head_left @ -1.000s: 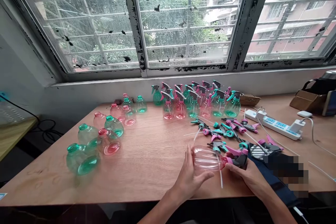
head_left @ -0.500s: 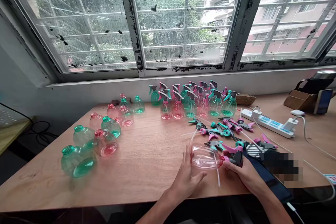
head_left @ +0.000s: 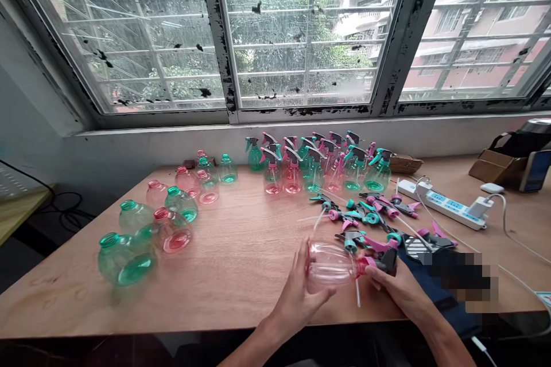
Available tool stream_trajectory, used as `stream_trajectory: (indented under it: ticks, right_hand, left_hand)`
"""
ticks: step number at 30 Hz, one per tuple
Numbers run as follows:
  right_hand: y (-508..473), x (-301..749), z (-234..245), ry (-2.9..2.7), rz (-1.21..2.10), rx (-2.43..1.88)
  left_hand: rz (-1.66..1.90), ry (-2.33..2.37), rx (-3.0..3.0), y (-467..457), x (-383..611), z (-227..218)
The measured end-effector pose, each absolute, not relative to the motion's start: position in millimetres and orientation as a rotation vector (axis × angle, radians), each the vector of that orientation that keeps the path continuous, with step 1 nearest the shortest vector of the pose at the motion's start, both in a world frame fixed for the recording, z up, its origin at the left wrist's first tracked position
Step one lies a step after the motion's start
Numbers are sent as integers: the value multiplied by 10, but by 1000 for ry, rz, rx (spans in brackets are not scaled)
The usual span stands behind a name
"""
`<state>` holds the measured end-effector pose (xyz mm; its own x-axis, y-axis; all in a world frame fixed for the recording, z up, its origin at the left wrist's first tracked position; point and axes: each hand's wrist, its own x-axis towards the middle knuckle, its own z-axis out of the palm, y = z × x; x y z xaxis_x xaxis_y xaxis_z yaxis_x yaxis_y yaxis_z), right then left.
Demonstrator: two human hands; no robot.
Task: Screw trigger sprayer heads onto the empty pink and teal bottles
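A clear pink spray bottle [head_left: 329,266] lies on its side just above the wooden table [head_left: 241,258]. My left hand [head_left: 301,292] cups its base, fingers wrapped round it. My right hand [head_left: 394,287] grips the pink and black trigger head [head_left: 381,261] at the bottle's neck; the head's white tube [head_left: 357,292] hangs below. Just beyond lies a heap of loose trigger heads [head_left: 365,215] in pink, teal and black.
Several finished spray bottles [head_left: 318,163] stand in a group by the window ledge. Headless pink and green bottles [head_left: 163,223] lie at the left. A white power strip [head_left: 443,203] with cables and a cardboard box [head_left: 495,166] sit at the right.
The bottle and both hands have shifted slightly left and toward me. The view has swung a little; my grip on bottle and trigger head is the same.
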<state>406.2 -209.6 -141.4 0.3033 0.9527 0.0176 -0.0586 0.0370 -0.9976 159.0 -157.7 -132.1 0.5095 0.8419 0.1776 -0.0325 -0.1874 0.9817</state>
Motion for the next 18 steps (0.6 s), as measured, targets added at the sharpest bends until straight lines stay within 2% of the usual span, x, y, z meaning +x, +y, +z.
stream_trajectory:
  ticks: [8, 13, 18]
  right_hand:
    - [-2087, 3534, -1209, -887, 1046, -1247]
    - [-2090, 3308, -1218, -928, 1152, -1070]
    - [-2088, 3088, -1246, -734, 1308, -908]
  left_hand:
    - [870, 780, 1456, -1574, 1060, -1225]
    - [789, 704, 1381, -1531, 782, -1092]
    - [762, 702, 1354, -1527, 674, -1015]
